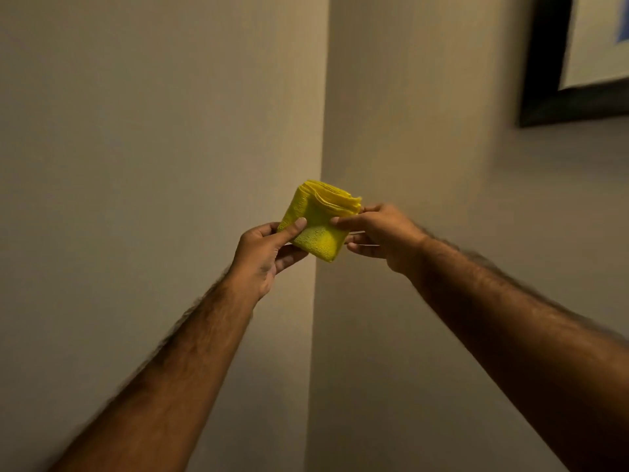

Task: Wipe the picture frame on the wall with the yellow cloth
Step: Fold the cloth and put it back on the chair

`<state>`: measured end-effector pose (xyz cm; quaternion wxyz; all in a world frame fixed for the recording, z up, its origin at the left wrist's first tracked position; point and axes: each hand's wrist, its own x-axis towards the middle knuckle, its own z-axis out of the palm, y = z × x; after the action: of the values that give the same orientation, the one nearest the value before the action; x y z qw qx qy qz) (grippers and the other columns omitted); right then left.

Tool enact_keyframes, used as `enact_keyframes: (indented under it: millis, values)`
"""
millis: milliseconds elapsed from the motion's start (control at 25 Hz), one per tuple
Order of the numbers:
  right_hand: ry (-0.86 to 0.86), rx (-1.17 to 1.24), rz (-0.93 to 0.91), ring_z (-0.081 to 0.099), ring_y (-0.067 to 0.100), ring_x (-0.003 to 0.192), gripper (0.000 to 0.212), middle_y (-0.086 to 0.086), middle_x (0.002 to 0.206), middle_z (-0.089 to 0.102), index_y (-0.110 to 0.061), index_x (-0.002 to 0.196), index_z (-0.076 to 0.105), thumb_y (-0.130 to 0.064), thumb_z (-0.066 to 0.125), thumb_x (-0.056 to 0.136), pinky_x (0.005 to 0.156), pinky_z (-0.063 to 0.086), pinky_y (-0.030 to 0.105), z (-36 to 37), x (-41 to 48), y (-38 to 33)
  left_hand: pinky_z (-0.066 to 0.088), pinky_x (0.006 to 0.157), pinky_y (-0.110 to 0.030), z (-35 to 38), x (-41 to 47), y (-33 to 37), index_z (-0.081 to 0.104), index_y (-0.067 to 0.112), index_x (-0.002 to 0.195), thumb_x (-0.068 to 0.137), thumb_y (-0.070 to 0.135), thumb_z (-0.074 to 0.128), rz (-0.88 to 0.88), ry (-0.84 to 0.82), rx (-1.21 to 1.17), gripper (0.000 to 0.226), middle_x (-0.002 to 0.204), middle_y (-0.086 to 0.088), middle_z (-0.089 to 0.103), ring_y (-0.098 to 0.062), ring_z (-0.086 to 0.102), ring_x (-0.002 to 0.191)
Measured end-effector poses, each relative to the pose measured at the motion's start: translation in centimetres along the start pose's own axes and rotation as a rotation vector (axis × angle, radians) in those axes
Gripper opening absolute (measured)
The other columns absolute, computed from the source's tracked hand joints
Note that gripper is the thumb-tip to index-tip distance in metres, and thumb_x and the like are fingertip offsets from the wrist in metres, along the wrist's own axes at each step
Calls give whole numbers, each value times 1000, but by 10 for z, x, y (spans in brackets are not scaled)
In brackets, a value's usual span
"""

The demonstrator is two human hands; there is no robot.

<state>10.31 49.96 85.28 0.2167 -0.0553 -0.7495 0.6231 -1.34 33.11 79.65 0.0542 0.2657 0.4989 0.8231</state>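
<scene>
Yellow cloth (318,221), folded into a thick square, is pinched between both hands in front of a wall corner (320,131). Left hand (263,253) grips its left edge with thumb on top; right hand (381,233) pinches its right edge. Bare beige wall surrounds them. Well apart, at upper right, hangs the dark picture frame (544,80), its lower left corner visible.

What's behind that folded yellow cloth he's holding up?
Behind the yellow cloth, pinched between the left hand and right hand, runs the wall corner, plain above and below. The stretch directly behind the cloth is covered. The picture frame hangs upper right, apart.
</scene>
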Motion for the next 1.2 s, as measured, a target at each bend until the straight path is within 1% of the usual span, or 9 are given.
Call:
enact_keyframes:
  millis: [120,200,400,520,600,760,1000,1120,1200]
  values:
    - [-91,7,118,66,19,79,44,10,109,72,-4,116,69,-20,83,78,73,61,28,64,17,51,62,75,-34,-87,-17,-29,72,-1,108,81,13,79,-113,23,-24,30,102,-14,79,-28,77,96]
    - [-131,26,167,65,20,85,36,8,106,70,-8,108,68,-20,83,77,76,60,28,101,25,83,62,74,-32,-134,-32,-49,73,-2,102,86,7,74,-161,66,-5,19,100,-16,79,-28,77,95]
    - [-293,-30,341,66,22,88,24,4,100,67,-16,88,65,-12,82,72,75,60,29,201,35,188,63,71,-31,-254,-86,-102,73,-1,99,85,4,75,-319,232,111,15,93,-12,79,-24,77,86]
    - [-366,-77,470,68,27,89,18,9,102,64,-18,78,57,-9,74,78,65,60,28,262,22,271,63,69,-31,-318,-128,-144,71,1,96,83,4,77,-412,348,214,14,85,-8,78,-19,76,77]
    - [-421,-78,561,67,29,90,20,12,103,63,-17,76,54,-9,72,82,65,61,30,302,6,331,64,68,-30,-360,-160,-178,68,1,95,84,4,77,-475,443,257,14,81,-6,78,-18,75,74]
    - [-557,-128,743,69,20,73,24,10,88,69,-14,80,59,-5,81,75,69,61,29,363,-30,446,64,75,-31,-442,-231,-250,69,-2,103,88,4,71,-642,547,255,16,92,-12,76,-19,75,79]
    - [-635,-218,934,59,17,55,29,20,77,60,0,91,68,-5,87,70,55,55,25,413,-92,612,64,70,-29,-515,-319,-365,66,-5,103,92,-1,65,-874,664,253,11,94,-19,72,-19,73,74]
    - [-663,-294,1015,60,21,63,24,22,84,63,5,97,70,-1,82,76,67,56,31,428,-136,696,63,65,-26,-539,-363,-435,59,-14,116,94,-4,61,-1002,698,321,25,104,-24,66,-23,68,80]
    - [-666,-343,1050,63,27,72,11,18,80,65,0,84,72,3,79,77,77,58,40,434,-167,743,63,67,-29,-553,-393,-478,58,-14,118,94,-4,61,-1087,729,353,27,109,-28,66,-28,68,84]
